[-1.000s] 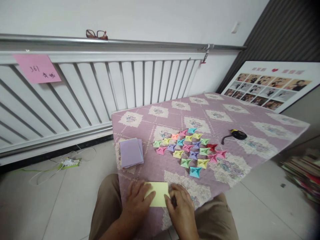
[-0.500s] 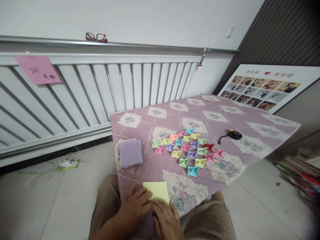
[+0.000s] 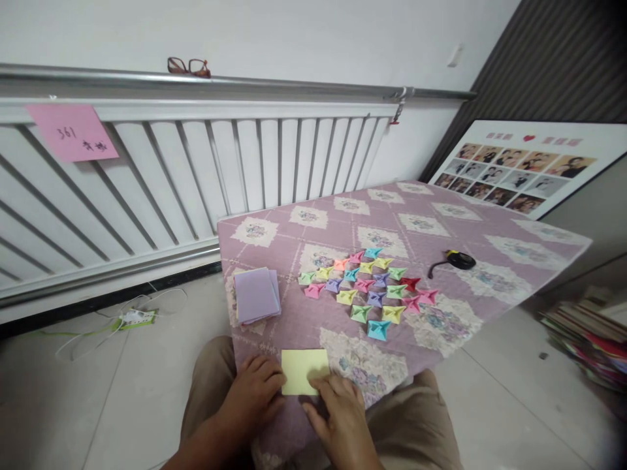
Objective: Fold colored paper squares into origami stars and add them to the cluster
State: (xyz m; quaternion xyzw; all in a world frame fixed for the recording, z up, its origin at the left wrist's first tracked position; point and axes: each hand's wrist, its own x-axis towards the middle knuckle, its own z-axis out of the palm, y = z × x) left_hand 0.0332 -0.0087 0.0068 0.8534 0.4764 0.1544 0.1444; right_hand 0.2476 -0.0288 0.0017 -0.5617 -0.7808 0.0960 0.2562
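Note:
A pale yellow sheet of paper (image 3: 301, 371) lies flat on the tablecloth near the table's front edge, apparently folded into a wide rectangle. My left hand (image 3: 257, 391) rests at its left edge, fingers laid down and slightly bent. Over the lower right part of the paper is my right hand (image 3: 340, 411), its fingertips on the surface and its thumb spread apart below the lower edge. Behind the paper to the left sits a stack of paper squares (image 3: 256, 295), purple on top. Several small folded paper shapes (image 3: 362, 285) in many colours stand in rows farther back.
A floral purple tablecloth (image 3: 313, 329) covers the table. Towards the right lies a black object with a strap and yellow part (image 3: 459, 260). A white radiator (image 3: 289, 156) runs behind, with glasses (image 3: 189, 66) on its pipe. A photo board (image 3: 519, 166) leans at the back right.
The yellow paper's near edge has come into sight, and it shows as a shorter rectangle. My hands have moved apart, the left one leftward and the right one rightward.

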